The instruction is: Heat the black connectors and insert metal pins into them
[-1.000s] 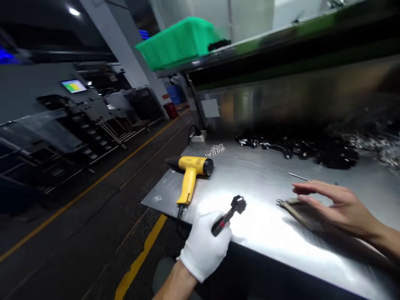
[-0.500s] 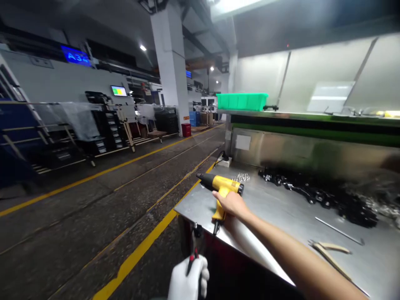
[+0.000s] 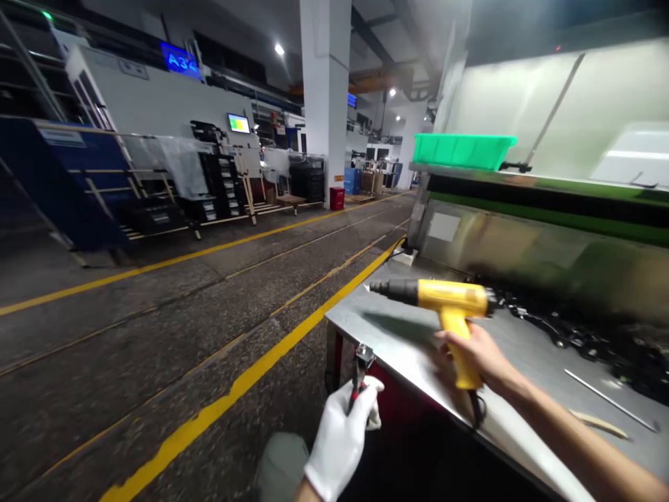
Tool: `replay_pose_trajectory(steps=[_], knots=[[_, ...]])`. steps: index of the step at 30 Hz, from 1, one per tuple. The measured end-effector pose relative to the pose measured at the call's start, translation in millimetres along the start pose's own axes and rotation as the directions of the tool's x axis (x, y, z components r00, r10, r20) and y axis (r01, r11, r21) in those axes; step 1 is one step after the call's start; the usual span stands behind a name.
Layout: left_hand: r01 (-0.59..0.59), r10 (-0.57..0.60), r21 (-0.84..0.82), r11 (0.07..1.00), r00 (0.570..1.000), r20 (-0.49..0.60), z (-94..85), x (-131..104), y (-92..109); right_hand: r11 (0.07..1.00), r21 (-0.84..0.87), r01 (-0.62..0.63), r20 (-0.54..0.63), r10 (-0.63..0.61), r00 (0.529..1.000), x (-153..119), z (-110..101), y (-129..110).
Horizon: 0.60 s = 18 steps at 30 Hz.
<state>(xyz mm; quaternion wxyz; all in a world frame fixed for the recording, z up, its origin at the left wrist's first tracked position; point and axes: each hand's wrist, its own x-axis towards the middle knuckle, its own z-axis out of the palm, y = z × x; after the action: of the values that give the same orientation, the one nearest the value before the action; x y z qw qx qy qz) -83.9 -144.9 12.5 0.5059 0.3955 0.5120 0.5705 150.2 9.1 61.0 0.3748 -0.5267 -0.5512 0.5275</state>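
My right hand [image 3: 483, 355], bare, is wrapped round the grip of a yellow heat gun [image 3: 454, 298]. Its black nozzle points left over the near corner of the metal workbench [image 3: 387, 335], and a black cord hangs from the handle. In a white glove, my left hand [image 3: 345, 422] is closed on pliers [image 3: 358, 380] with red and black on the handles. A small dark part with a shiny metal piece [image 3: 364, 353] sits at the jaws of the pliers, just off the bench's front edge. The gloved fingers partly hide the handles.
Black parts [image 3: 564, 331] lie in a row along the back of the bench. A metal rod [image 3: 611, 400] and a cream-coloured handle [image 3: 598, 423] lie at right. Above stands a green bin [image 3: 463, 151] on a shelf. A yellow floor line [image 3: 261, 366] runs along the aisle at left.
My right hand has lifted the heat gun higher off the bench and levelled it. My left hand has raised the pliers with the small part. The view has swung left.
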Motion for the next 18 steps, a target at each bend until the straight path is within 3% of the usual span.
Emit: replay_pose_trajectory(steps=[5, 9, 13, 18], knots=[[-0.150, 0.149, 0.243, 0.958, 0.989, 0.024, 23.3, 20, 8, 0.995, 0.095, 0.040, 0.041, -0.044, 0.998, -66, -99, 11], [-0.235, 0.213, 0.361, 0.902, 0.972, 0.101, 49.0, 46, 8, 0.991, 0.132, -0.024, 0.042, 0.019, 0.999, -86, -156, 45], [-0.307, 0.215, 0.367, 0.878, 0.938, 0.271, 67.8, 72, 9, 0.973, 0.209, -0.101, 0.091, 0.084, 0.992, -90, -179, 77], [-0.373, 0.282, 0.486, 0.790, 0.926, 0.252, 84.0, 94, 12, 0.931, 0.346, -0.112, 0.089, 0.087, 0.992, -93, -174, 84]])
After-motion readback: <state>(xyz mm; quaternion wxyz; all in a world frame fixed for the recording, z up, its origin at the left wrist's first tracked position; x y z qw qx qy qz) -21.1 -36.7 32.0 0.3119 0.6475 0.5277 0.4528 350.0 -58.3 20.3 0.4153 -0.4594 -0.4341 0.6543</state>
